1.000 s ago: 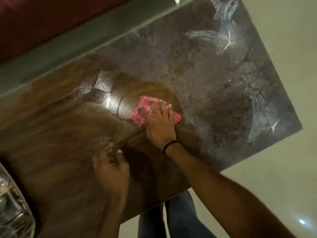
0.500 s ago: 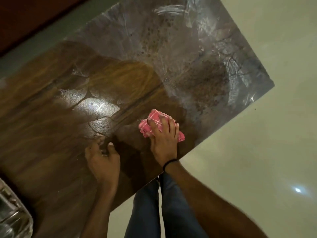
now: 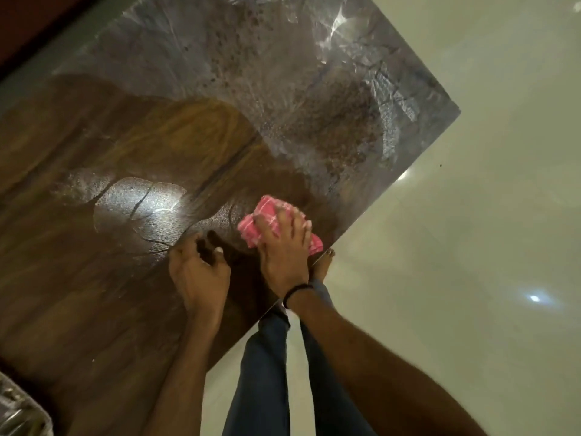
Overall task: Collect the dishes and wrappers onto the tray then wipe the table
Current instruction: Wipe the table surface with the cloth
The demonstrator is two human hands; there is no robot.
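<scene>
The wiping step is in hand, and the collecting step looks finished, since a cloth is already at work. The right hand (image 3: 283, 253) presses a bunched pink checked cloth (image 3: 251, 234) onto the glossy brown worktop (image 3: 94, 278), right of the frame's centre and close to the worktop's near edge. Its fingers (image 3: 294, 221) are spread and fairly straight over the wad, nails up, so they bear down on it rather than clench it. A black wristband (image 3: 297, 290) sits on that wrist. The left hand (image 3: 199, 275) is just beside it to the left, holding nothing; its fingers are loosely curled with the tips on the worktop, seemingly as a brace. In the lower left corner a shiny metal edge shows, probably the tray (image 3: 19, 413), but what it carries is too cropped and blurred to tell. The brown area around the hands looks glossy, while a grey, speckled haze (image 3: 314, 89) covers the worktop towards the upper right of the frame, well apart from the cloth. By my reading, that film is what is left to wipe. The next move calls for steady downward pressure and a long push of the cloth up and right into the haze, in overlapping passes out to the far corner. The cloth may need refolding if it only smears the film.
</scene>
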